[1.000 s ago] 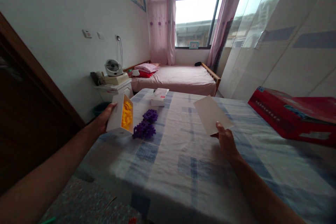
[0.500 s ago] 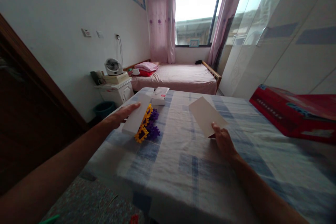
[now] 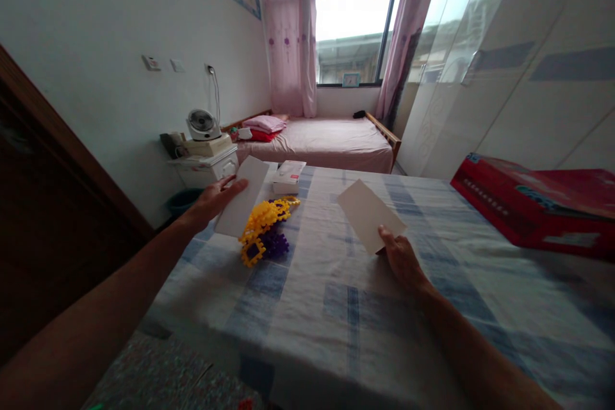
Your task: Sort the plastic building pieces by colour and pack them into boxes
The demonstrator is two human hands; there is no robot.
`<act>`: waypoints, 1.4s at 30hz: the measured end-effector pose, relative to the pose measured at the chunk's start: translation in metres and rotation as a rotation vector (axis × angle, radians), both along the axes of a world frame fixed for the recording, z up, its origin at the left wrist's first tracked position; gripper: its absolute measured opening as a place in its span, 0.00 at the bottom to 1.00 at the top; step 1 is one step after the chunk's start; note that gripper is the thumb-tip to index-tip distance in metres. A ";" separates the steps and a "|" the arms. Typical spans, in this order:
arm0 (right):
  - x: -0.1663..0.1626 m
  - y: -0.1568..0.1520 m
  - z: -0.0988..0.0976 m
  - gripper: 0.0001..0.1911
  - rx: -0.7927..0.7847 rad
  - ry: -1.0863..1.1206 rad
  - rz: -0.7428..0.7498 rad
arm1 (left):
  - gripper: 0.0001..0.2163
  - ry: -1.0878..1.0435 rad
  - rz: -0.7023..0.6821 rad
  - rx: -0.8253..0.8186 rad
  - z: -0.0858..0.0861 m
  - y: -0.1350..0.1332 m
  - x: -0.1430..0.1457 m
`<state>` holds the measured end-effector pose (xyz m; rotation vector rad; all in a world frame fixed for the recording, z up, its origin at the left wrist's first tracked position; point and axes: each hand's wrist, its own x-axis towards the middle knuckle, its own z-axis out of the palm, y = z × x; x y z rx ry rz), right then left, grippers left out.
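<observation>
My left hand (image 3: 225, 195) grips a white box (image 3: 243, 202) by its side and top edge, with the box tipped over on the table's left part. Interlocking plastic pieces lie against its right side: yellow square pieces (image 3: 263, 218) with notched edges in a pile, and purple pieces (image 3: 276, 245) beside and beneath them. Farther right, my right hand (image 3: 400, 255) pinches a flat white box lid (image 3: 369, 214) at its near corner, thumb on top. The lid's underside is hidden.
A small white box with a red mark (image 3: 289, 176) stands behind the pieces. On the right lies a large red box (image 3: 523, 211). The table wears a blue-and-white checked cloth (image 3: 327, 320). Beyond are a bed (image 3: 331, 141) and a fan (image 3: 202, 123) on a cabinet.
More yellow pieces have come out beside the tipped white box, spreading rightward and away from me. My left hand has tilted the box further. My right hand still holds the lid.
</observation>
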<state>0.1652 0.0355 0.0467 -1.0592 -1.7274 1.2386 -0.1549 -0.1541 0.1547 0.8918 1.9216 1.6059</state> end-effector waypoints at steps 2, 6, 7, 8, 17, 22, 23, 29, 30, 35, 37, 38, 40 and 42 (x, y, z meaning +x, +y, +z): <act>0.000 -0.001 0.001 0.26 0.009 -0.002 0.009 | 0.35 0.108 0.000 -0.035 0.000 -0.003 -0.004; -0.001 -0.003 0.002 0.26 0.012 -0.007 0.012 | 0.34 0.217 0.087 -0.025 -0.002 -0.005 -0.013; -0.001 -0.004 0.003 0.25 0.013 -0.009 0.014 | 0.33 0.241 0.127 -0.038 -0.003 -0.005 -0.016; -0.001 -0.004 0.003 0.26 0.016 -0.015 0.016 | 0.32 0.261 0.161 -0.049 -0.005 -0.005 -0.019; -0.001 -0.002 0.001 0.27 0.013 -0.059 0.008 | 0.26 0.325 0.257 -0.032 -0.020 -0.015 -0.038; -0.001 0.000 -0.001 0.27 0.018 -0.062 0.017 | 0.24 0.342 0.306 -0.059 -0.016 -0.025 -0.040; -0.001 0.000 -0.002 0.27 0.021 -0.061 0.016 | 0.24 0.338 0.337 -0.041 -0.014 -0.026 -0.039; -0.003 -0.004 -0.003 0.31 -0.008 0.080 0.051 | 0.27 -0.092 0.289 0.348 0.000 -0.019 -0.003; -0.004 -0.006 -0.002 0.31 0.010 0.110 0.057 | 0.27 -0.194 0.227 0.414 0.002 -0.014 0.009; -0.007 -0.023 0.005 0.26 0.333 0.138 0.034 | 0.27 -0.686 -0.074 0.357 -0.016 0.027 0.085; -0.007 -0.030 0.008 0.25 0.541 0.095 0.045 | 0.26 -0.808 -0.134 0.325 -0.032 0.047 0.113; -0.006 -0.032 0.009 0.26 0.635 0.045 0.054 | 0.25 -0.859 -0.183 0.318 -0.040 0.057 0.125; -0.005 -0.036 0.010 0.32 0.777 -0.101 0.074 | 0.24 -0.933 -0.277 0.322 -0.056 0.074 0.145; -0.004 -0.037 0.010 0.36 0.866 -0.271 0.086 | 0.25 -0.985 -0.365 0.324 -0.068 0.087 0.157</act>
